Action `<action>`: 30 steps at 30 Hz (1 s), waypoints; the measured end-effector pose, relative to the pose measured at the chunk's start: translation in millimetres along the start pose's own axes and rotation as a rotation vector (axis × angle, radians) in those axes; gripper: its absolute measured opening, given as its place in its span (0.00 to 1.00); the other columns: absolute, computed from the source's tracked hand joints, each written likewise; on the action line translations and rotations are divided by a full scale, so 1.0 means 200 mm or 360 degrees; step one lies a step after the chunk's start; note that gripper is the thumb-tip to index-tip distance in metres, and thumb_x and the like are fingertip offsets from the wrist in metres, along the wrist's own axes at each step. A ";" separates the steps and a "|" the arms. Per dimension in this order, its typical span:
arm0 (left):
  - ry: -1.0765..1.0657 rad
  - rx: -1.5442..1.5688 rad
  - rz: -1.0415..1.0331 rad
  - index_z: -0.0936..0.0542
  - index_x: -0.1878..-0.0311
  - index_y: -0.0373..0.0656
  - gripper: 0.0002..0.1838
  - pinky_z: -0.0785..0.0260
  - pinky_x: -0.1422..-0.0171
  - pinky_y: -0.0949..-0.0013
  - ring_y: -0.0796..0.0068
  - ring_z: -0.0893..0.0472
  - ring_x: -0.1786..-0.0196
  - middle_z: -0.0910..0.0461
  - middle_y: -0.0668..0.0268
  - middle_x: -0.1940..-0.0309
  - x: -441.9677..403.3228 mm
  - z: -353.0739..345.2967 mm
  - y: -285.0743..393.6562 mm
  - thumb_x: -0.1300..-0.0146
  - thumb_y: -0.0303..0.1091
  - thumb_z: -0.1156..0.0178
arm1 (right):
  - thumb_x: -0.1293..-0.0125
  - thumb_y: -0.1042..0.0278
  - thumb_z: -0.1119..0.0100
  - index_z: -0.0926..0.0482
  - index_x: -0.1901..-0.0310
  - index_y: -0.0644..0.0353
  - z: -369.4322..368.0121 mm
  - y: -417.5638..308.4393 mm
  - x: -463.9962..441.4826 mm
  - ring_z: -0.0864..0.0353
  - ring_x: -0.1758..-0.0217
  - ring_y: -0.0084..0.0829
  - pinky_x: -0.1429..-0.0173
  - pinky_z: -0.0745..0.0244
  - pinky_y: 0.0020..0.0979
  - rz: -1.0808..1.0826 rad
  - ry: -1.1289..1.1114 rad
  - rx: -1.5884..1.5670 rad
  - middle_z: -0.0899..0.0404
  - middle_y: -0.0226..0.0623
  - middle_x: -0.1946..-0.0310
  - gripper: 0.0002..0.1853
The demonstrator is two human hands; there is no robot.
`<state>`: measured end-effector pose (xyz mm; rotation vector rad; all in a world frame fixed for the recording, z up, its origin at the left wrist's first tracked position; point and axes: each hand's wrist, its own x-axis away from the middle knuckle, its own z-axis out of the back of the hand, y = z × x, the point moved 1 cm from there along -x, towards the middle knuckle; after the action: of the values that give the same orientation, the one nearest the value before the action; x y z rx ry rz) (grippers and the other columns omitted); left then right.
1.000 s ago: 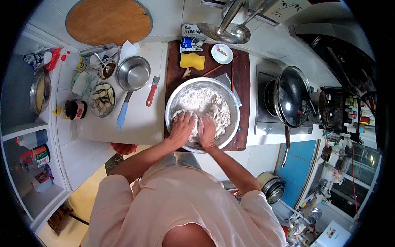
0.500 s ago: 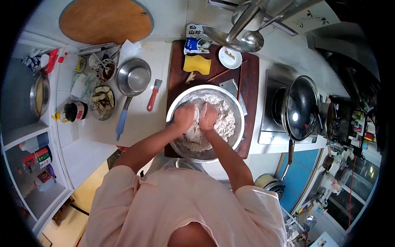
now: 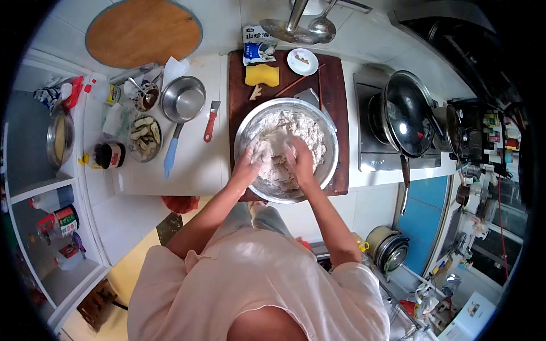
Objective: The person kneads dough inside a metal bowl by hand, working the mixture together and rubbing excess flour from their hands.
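Observation:
A large metal bowl [image 3: 331, 170] holds a crumbly, floury dough [image 3: 304, 128]. My left hand [image 3: 250, 160] is at the bowl's left side, its floury fingers stretched out and parted. Across from it, my right hand [image 3: 300, 159] reaches in over the front of the dough, fingers apart and slightly blurred. The palms face each other with a gap between them. Whether the fingertips touch the dough I cannot tell. Under the bowl lies a dark wooden board [image 3: 335, 85].
On the board sit a yellow sponge [image 3: 262, 75], ginger [image 3: 256, 92], a small white plate [image 3: 302, 62], chopsticks [image 3: 291, 84] and a partly hidden blade [image 3: 309, 96]. Left are a saucepan [image 3: 183, 98], a red-handled scraper [image 3: 211, 122] and sliced mushrooms [image 3: 145, 137]. A lidded wok [image 3: 406, 113] stands right.
My hands were together in the dough with fingers curled; they have moved apart and the fingers have opened. The camera view has shifted slightly.

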<state>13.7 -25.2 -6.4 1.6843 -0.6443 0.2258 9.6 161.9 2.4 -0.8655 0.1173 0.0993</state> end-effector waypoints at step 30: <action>-0.0448 0.0897 0.0437 0.53 0.24 0.54 0.33 0.61 0.23 0.47 0.57 0.56 0.23 0.53 0.60 0.24 -0.03 -0.27 -0.20 0.27 0.51 0.58 | 0.35 0.76 0.45 0.23 0.57 0.64 -0.05 0.13 0.24 0.25 0.65 0.25 0.58 0.29 0.27 -0.0573 0.0200 -0.0575 0.20 0.33 0.67 0.07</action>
<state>39.5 30.7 -30.9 2.1863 -1.0993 0.3967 54.0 171.9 -30.8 -1.2406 0.0597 -0.2799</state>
